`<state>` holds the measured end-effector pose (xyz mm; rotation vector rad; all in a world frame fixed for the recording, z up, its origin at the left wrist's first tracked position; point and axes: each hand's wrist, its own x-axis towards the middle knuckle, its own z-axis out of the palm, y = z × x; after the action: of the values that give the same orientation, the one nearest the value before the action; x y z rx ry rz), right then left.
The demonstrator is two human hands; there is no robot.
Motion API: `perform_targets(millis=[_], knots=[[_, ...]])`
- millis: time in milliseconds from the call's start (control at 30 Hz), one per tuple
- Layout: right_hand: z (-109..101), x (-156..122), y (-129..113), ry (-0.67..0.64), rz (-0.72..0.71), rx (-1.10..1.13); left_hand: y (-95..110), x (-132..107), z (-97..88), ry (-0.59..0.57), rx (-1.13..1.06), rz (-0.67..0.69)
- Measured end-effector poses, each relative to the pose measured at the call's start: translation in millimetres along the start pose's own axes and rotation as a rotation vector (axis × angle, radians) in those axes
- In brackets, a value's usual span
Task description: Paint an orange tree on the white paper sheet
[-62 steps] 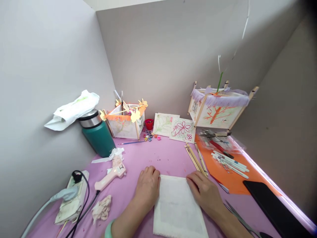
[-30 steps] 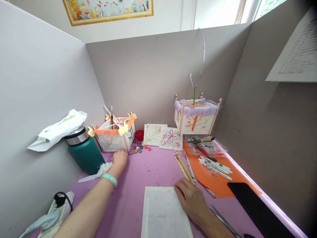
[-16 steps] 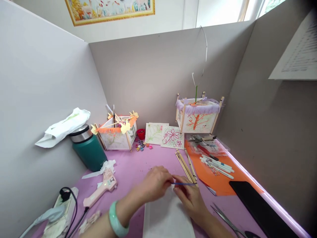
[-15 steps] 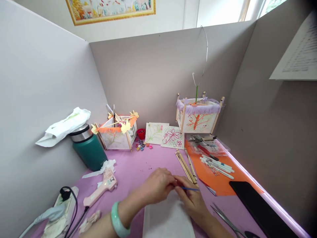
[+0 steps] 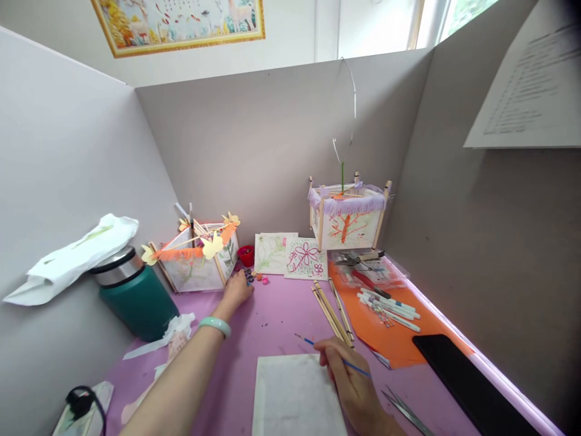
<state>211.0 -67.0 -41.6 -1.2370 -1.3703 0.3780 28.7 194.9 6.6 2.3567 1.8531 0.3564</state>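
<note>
My right hand (image 5: 345,375) is closed round a thin blue paintbrush (image 5: 318,347), whose tip points left above the top edge of a white sheet (image 5: 295,396) lying on the purple table (image 5: 276,315). My left hand (image 5: 236,289), with a green bangle (image 5: 215,326) on the wrist, is stretched far forward. Its fingers reach the small paint pots (image 5: 254,277) beside the orange-fringed paper lantern (image 5: 195,257). The fingertips are curled down and what they touch is hidden.
A purple-fringed lantern (image 5: 347,215), two painted cards (image 5: 290,254), a red cup (image 5: 246,254), wooden sticks (image 5: 330,303), markers (image 5: 390,303) on an orange sheet (image 5: 399,339), a black tablet (image 5: 458,375), scissors (image 5: 403,409), a green flask (image 5: 134,297) and a power strip (image 5: 84,412) surround the sheet.
My left hand handed the paintbrush to my right hand, then reached forward to the paint pots. The view shifted a little to the right.
</note>
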Motion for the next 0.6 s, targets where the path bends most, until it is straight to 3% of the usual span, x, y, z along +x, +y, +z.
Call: perform_targets(millis=[133, 300, 433, 600], knots=[[-1.4, 1.6, -5.4, -0.009, -0.055, -0.039, 10.8, 1.1, 13.5, -0.019, -0.005, 0.053], [-3.2, 2.3, -5.9, 0.000, -0.041, -0.043, 36.4, -29.6, 23.3, -0.075, -0.055, 0.171], [-5.1, 2.9, -5.5, 0.001, -0.064, -0.053, 44.6, -60.7, 18.5, -0.154, -0.108, 0.226], [-7.2, 2.5, -4.3, 0.028, -0.052, -0.073, 33.0, -79.8, 2.8, -0.242, -0.168, 0.183]])
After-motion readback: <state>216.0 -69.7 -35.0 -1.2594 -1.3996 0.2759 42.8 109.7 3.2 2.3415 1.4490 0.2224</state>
